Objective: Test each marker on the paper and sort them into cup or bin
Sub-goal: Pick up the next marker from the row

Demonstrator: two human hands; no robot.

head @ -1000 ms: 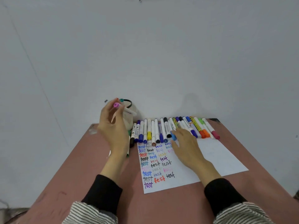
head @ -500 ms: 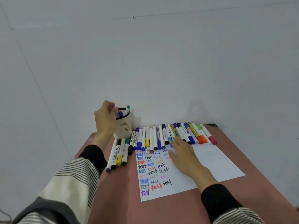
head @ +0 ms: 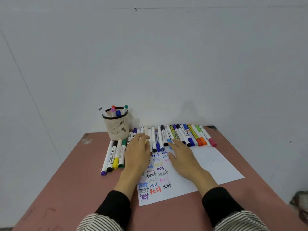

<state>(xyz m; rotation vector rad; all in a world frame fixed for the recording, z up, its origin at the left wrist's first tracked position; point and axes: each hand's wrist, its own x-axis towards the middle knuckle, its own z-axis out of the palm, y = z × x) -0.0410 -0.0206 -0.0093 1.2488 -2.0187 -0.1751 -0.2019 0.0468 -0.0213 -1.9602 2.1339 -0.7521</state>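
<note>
— Markers [head: 175, 136] lie in a row along the tabletop's [head: 70, 180] far edge, above the paper [head: 215, 165]. Any writing?
— "test" repeated in many colours; one barrel reads "WHITEBOARD", another "MARKER".
— The hands?
— Left hand [head: 137, 151] covers several markers, its grasp hidden; right hand [head: 182, 156] lies flat, released, on the paper. The cup [head: 116, 125] holds five markers.

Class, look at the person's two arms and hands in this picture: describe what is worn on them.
Both hands, the left hand and the right hand, are bare: no gloves, and no rings or watch show. Each forearm wears a snug black cuff, and behind it a looser sleeve with thin black and white stripes. The two arms are dressed alike.
</note>
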